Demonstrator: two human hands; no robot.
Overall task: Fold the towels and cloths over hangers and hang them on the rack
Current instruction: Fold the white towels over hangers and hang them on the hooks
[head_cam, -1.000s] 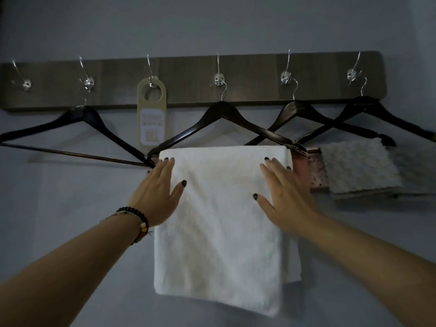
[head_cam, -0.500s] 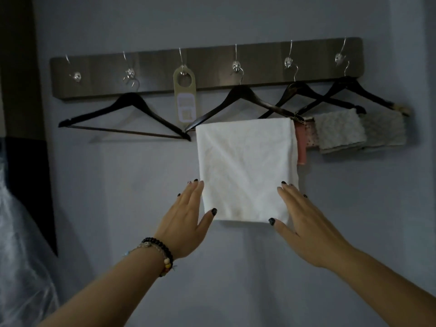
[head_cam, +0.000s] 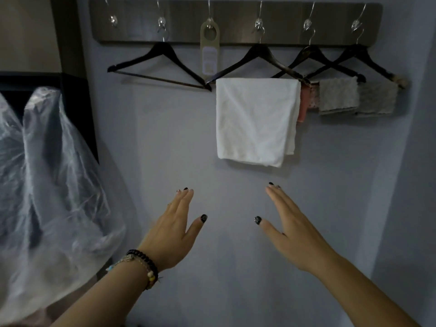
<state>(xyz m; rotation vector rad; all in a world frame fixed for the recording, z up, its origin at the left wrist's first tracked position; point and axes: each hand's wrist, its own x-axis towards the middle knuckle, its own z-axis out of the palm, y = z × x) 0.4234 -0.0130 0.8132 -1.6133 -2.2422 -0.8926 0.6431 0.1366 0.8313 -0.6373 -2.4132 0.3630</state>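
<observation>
- Two hands are in front, low in the picture, and both have let go of the towel.
- The left hand [head_cam: 175, 228], at about 7 o'clock, has flat fingers held close and the thumb sticking out. It holds nothing. A bead bracelet [head_cam: 144, 264] sits on that wrist.
- The right hand [head_cam: 289, 228], at about 5 o'clock, looks the same: straight fingers, thumb out, nothing in it.
- A second ago both hands were pressing flat on the white towel. Now they have dropped down and pulled back, well apart from it. I think the smoothing is done.
- A clear plastic bag [head_cam: 47, 185] bulges at 9 o'clock, near the left arm.
- The white towel [head_cam: 254, 119] hangs past the hands, at about 1 o'clock. It is folded over the bar of a dark hanger [head_cam: 258, 55] and hangs fairly straight by itself.
- Small cloths hang at 2 o'clock: a pink cloth [head_cam: 303, 105] just beside the towel, then a pale fuzzy cloth [head_cam: 337, 95] and a grey fuzzy cloth [head_cam: 377, 97].
- One empty hanger [head_cam: 162, 57] waits at 11 o'clock.
- A paper door tag [head_cam: 209, 50] hangs on a hook between the empty hanger and the towel's hanger.
- The wooden rack [head_cam: 236, 13] is far up at 12 o'clock, with its shiny hooks.
- The bare hanger makes me think one more cloth may still need hanging.
</observation>
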